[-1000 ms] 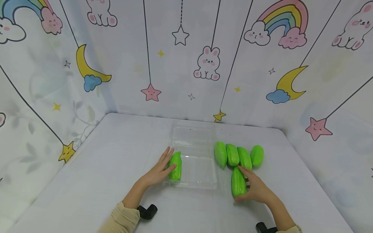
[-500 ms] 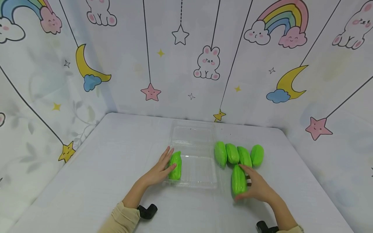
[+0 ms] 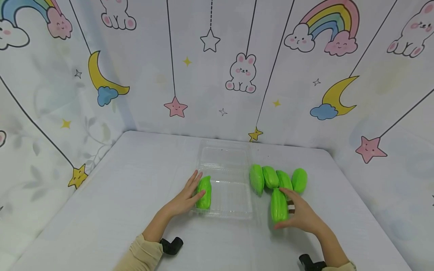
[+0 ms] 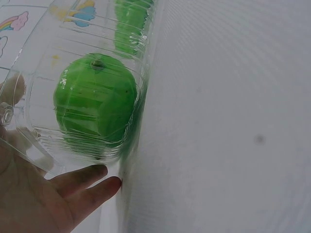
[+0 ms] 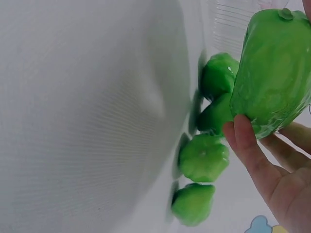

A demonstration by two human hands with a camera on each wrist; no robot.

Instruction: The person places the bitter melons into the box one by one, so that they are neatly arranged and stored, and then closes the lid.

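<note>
My right hand (image 3: 301, 212) holds a green, glossy, ribbed gourd (image 3: 279, 207) by its two ends, thumb at the near end and fingers at the far end. In the right wrist view this gourd (image 5: 272, 68) is lifted off the table. My left hand (image 3: 184, 196) rests against the left side of a clear plastic clamshell box (image 3: 232, 199), fingers fairly straight and thumb over the rim. Inside the box, along its left wall, lies another green gourd (image 3: 204, 194). Through the plastic in the left wrist view, that gourd (image 4: 95, 102) shows end-on.
Several more green gourds stand in a row right of the box, among them a leftmost gourd (image 3: 256, 178) and a rightmost gourd (image 3: 300, 180). The box's lid (image 3: 223, 154) lies folded back toward the wall. A patterned cloth (image 3: 149, 75) surrounds the white table (image 3: 149, 162).
My right hand has moved slightly away from me and up with the gourd, which now overlaps the row behind it. The left hand and the box have stayed in place.
</note>
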